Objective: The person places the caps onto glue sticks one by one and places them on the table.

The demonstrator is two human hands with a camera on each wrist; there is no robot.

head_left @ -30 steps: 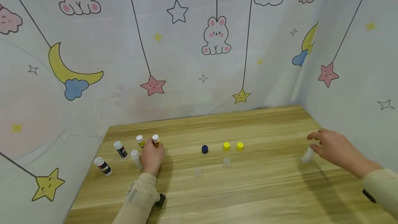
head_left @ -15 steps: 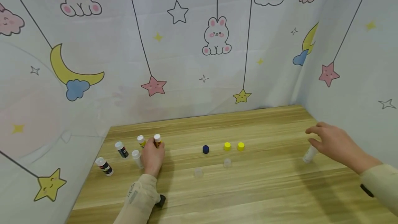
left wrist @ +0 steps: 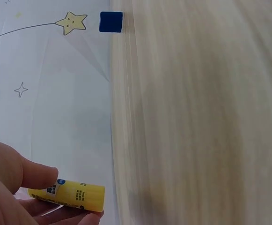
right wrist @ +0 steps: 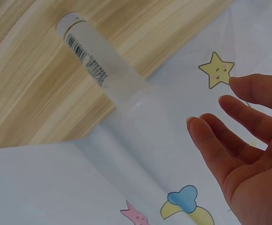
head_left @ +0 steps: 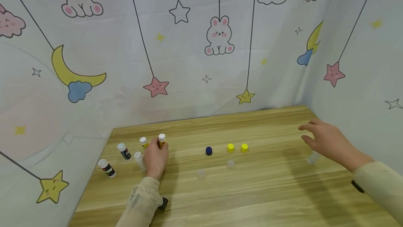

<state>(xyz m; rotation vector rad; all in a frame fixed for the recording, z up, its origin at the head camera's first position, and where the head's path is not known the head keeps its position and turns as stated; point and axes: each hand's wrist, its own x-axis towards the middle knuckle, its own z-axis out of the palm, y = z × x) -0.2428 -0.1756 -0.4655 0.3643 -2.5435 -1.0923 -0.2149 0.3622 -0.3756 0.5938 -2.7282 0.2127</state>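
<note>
My left hand [head_left: 155, 158] grips a yellow glue stick [left wrist: 77, 194] between thumb and fingers, and its white top [head_left: 162, 137] shows above them in the head view. Beside that hand stand a plain white tube [head_left: 139, 159] and another yellow glue stick [head_left: 143, 142] with a white top. At the right my right hand [head_left: 327, 143] hovers with thumb and fingers apart and nothing between them. A whitish translucent tube [right wrist: 103, 65] with a barcode stands upright on the table below it, partly hidden by the hand in the head view.
Two dark-labelled tubes [head_left: 124, 151] stand farther left. Mid-table are a dark blue cap [head_left: 209, 150], two yellow caps [head_left: 231, 148] and two clear caps [head_left: 231, 164]. Printed white curtains [head_left: 189, 104] border the wooden table [head_left: 252, 192] at the back and sides.
My right hand has moved left and up, away from the whitish tube. The left hand has shifted slightly right with the yellow glue stick, which shows a little higher.
</note>
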